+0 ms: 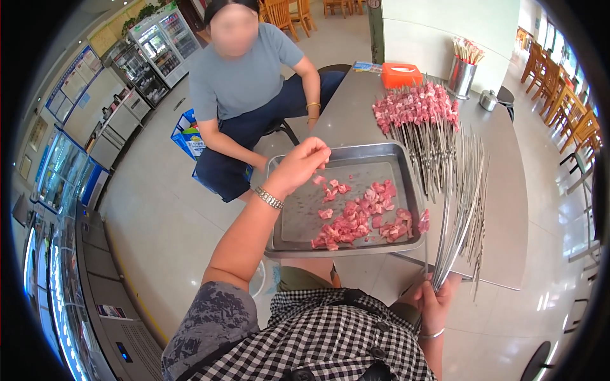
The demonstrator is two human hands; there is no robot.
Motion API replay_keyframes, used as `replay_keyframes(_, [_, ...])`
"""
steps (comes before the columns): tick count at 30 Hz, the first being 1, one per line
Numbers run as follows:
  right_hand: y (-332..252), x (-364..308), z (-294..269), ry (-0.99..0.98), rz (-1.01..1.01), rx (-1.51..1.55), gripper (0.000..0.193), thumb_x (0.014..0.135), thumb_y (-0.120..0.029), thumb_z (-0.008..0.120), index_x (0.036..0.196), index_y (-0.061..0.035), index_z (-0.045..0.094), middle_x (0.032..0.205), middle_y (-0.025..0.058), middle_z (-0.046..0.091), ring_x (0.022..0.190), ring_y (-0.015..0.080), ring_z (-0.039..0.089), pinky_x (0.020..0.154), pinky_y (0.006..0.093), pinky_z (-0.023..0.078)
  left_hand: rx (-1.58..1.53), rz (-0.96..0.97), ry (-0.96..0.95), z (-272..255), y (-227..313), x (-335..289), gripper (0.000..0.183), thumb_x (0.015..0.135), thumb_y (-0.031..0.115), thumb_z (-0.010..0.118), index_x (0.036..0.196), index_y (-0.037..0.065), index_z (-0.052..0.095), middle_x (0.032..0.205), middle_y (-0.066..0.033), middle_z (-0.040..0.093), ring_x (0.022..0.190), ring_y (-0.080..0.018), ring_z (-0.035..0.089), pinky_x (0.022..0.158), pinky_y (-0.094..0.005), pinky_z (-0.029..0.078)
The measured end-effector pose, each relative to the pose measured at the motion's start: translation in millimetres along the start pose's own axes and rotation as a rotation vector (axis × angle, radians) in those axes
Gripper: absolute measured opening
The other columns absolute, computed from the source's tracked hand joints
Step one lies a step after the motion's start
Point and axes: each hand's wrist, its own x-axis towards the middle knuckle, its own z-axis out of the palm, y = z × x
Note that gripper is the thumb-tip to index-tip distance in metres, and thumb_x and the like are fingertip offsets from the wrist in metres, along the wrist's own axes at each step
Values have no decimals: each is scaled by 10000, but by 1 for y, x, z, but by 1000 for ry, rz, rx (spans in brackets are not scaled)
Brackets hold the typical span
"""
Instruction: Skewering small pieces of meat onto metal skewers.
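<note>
While a metal tray (305, 216) holds meat (356, 222), left fingers (314, 147) curled, grasp unclear, right fingers (431, 297) clasping skewers (459, 235)

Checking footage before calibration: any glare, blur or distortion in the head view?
Head view: dark vignette at the corners, with the display case at left curving along the rim; head view: glare streaks on the floor at right, bright windows upper right; head view: blur over the face of the seated person, while the meat pieces read clearly.
</note>
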Motion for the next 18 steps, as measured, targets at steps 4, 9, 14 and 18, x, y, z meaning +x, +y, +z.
replay_keyframes(4, [2, -6, 4, -12, -11, 26, 120, 896, -43, 485, 1015, -59, 497, 600, 19, 519, 454, 59, 429, 406, 177, 308, 91, 2, -20, 6, 28, -1, 166, 928, 213, 505, 874, 56, 509, 781, 24, 493, 734, -53, 465, 670, -232, 415])
replay_keyframes(9, [2, -11, 5, -118, 10, 54, 134, 889, -21, 486, 1019, -55, 495, 613, 27, 530, 491, 70, 457, 429, 188, 325, -432, -18, -82, 16, 2, 2, 174, 938, 234, 479, 915, 70, 531, 930, -33, 596, 872, -103, 558, 793, -270, 432])
replay_keyframes(14, [3, -11, 2, -113, 17, 33, 137, 894, -36, 495, 1029, -59, 491, 614, 36, 568, 437, 44, 414, 400, 182, 308, -445, -117, -21, 43, -15, 13, 165, 936, 221, 486, 920, 66, 537, 972, -55, 613, 923, -127, 572, 804, -267, 440])
replay_keyframes(18, [2, -11, 1, -100, 22, 28, 133, 894, -38, 496, 1026, -57, 496, 616, 35, 571, 441, 42, 414, 410, 181, 310, -286, -65, -103, 52, -21, 30, 170, 933, 231, 503, 905, 69, 547, 916, -28, 603, 867, -99, 563, 751, -244, 444])
